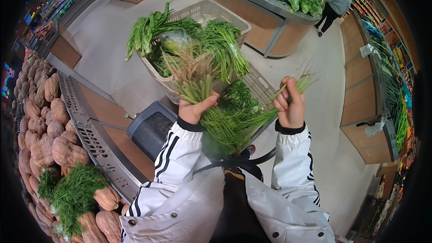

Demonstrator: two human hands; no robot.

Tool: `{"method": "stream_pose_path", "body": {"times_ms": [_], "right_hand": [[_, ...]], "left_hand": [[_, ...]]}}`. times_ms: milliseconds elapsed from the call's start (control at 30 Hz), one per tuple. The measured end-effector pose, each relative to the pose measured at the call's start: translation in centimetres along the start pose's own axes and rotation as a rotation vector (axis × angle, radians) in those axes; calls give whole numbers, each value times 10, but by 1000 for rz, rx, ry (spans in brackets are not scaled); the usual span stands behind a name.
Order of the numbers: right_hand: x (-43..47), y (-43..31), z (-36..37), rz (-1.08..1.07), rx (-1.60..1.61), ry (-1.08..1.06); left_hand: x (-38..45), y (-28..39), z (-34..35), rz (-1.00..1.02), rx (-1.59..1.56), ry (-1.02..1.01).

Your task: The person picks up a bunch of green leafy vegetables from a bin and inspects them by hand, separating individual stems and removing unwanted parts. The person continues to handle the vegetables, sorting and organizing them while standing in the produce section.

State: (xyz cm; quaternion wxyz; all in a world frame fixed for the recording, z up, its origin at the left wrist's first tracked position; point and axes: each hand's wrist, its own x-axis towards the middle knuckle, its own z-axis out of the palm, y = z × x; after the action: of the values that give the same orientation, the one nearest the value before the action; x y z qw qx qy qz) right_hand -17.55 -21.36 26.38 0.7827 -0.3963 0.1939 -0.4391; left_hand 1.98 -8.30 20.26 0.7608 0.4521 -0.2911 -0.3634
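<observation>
My left hand (195, 108) is closed around the stems of a thick bunch of feathery greens (195, 89), its pale brown roots pointing away from me and its fine leaves hanging towards me. On the right, my right hand (291, 103) pinches a few thin stems of greens (305, 82) whose rooted ends stick out past the fingers. Their feathery leaves trail back to the left over the lower crate. Just beyond both hands stands a pale plastic crate (233, 15) filled with leafy vegetables (219, 40). A second slatted crate (261, 82) holds dark leafy greens (239, 96).
At left, pumpkins (44, 141) are heaped behind a grey display rim (86, 131), with feathery greens (77, 189) lying on them. A dark bin-like container (153, 131) stands near my left forearm. Vegetable counters (246, 20) rise ahead and right. A person (334, 6) stands in the far aisle.
</observation>
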Motion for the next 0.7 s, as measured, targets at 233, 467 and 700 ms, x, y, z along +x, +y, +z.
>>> {"method": "stream_pose_path", "body": {"times_ms": [233,467,700], "right_hand": [[3,-38,-43,-102,218,-68],[-1,-49,-49,-157,225,-78],[-2,-53,-52,-184,236,-101]], "left_hand": [[3,13,-35,80,94,198],[2,20,-46,85,81,244],[1,19,-46,109,62,261]]}}
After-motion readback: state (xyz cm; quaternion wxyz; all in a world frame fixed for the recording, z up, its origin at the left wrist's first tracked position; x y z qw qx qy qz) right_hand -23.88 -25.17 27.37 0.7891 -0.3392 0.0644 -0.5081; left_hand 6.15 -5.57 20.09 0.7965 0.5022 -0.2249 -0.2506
